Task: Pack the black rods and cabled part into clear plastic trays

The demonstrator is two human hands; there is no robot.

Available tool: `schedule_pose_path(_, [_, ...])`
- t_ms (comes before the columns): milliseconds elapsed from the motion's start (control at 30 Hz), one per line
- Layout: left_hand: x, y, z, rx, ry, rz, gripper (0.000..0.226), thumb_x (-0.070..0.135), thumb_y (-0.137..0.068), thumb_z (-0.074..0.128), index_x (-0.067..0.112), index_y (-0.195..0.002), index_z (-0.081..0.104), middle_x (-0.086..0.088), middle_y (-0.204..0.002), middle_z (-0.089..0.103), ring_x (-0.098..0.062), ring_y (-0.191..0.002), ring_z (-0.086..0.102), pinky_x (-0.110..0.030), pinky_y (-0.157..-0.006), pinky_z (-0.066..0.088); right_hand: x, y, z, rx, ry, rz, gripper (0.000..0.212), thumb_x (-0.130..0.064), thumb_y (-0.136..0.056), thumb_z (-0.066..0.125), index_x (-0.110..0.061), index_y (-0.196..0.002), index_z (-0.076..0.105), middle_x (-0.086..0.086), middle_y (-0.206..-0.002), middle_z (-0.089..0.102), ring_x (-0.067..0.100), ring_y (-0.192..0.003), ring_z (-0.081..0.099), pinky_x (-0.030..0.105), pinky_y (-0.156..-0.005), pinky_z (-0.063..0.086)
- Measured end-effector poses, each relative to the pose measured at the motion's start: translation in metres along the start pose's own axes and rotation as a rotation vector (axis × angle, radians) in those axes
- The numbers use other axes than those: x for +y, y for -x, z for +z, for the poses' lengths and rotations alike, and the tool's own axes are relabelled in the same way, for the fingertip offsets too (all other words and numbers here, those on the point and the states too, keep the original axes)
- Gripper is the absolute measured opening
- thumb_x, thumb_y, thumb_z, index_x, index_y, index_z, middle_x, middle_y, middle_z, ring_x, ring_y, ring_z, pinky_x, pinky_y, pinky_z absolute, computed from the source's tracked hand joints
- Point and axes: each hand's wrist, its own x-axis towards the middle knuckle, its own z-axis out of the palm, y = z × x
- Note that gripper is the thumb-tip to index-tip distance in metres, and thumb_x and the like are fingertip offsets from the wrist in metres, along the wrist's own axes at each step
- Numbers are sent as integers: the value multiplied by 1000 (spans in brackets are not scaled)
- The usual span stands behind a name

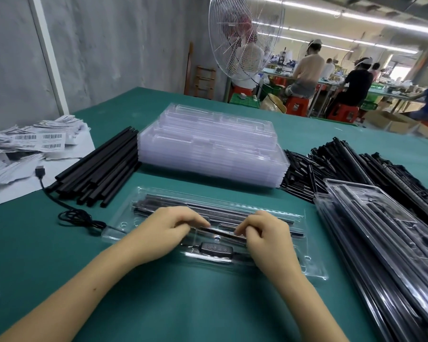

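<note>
**Fingers (195,219) of both hands pinch one rod (220,232) over the tray (315,274)**

Left hand (168,233) and right hand (267,240) each curl thumb and fingers round the rod, one hand toward each end. They hold it level along the middle of the tray. Whether the rod touches the plastic cannot be told.

The tray lies flat on the table (208,312), straight ahead. More rods (208,211) lie lengthwise in its far channels. The controller (216,249) sits in the near pocket, between the two hands. A cable (67,213) runs out past the tray's left end and loops on the table. It ends in a plug (40,172) lying on white paper.

Left of the tray, a loose pile (99,169) of black rods lies aslant. Behind the tray stands a stack (208,144) of empty clear trays. Right of the stack is a heap (351,159) of black parts, and nearer lie packed trays (386,243), overlapping at a slant. Barcode labels (32,139) are strewn at the far left. A fan (245,35) stands beyond the table's far edge. Behind it, people (307,67) sit on red stools at long benches.
</note>
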Motion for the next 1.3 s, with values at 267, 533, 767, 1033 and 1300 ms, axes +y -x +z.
schedule_pose_path(267, [-1, -60, -27, -84, -375, -116, 27, 33, -99, 41, 34, -118, 61, 9, -128, 57, -12, -116, 52, -31, -99, 40, -19, 16, -28, -1051, -307, 376, 20, -14, -85, 45, -7, -95, 61, 14, -78, 71, 17, -49, 62, 21, -44, 48])
schedule_pose_path(533, [-20, -107, -22, -368, -595, -287, 54, 74, -85, 35, 24, -91, 56, 7, -94, 59, -13, -86, 53, -33, -77, 39, -32, 35, -17, -824, -535, 610, 32, -33, -93, 52, -3, -101, 54, 12, -82, 69, 20, -54, 61, 23, -47, 46])
schedule_pose_path(767, [10, -117, -30, -614, -403, -310, 66, 74, -82, 40, 16, -107, 60, 2, -103, 60, -18, -99, 57, -32, -90, 46, -34, 57, 5, -185, -1065, 886, 11, -8, -91, 56, -2, -95, 49, 20, -102, 58, 34, -62, 67, 35, -49, 53])
schedule_pose_path(1033, [24, -97, -35, -601, 8, -387, 32, 59, -86, 49, 32, -101, 56, 7, -133, 52, -3, -119, 49, -20, -96, 40, -44, 29, -11, 291, -1157, 632, 21, -1, -92, 47, -13, -85, 32, 11, -67, 49, 18, -41, 58, 30, -42, 53])
schedule_pose_path(1300, [56, -66, -30, -614, 521, -459, 33, 40, -84, 56, 21, -104, 74, -1, -98, 73, -13, -78, 68, -25, -71, 55, -41, 27, -43, 468, -1152, 379, 15, -3, -89, 46, -11, -81, 38, -7, -45, 46, 10, -33, 47, 21, -33, 39])
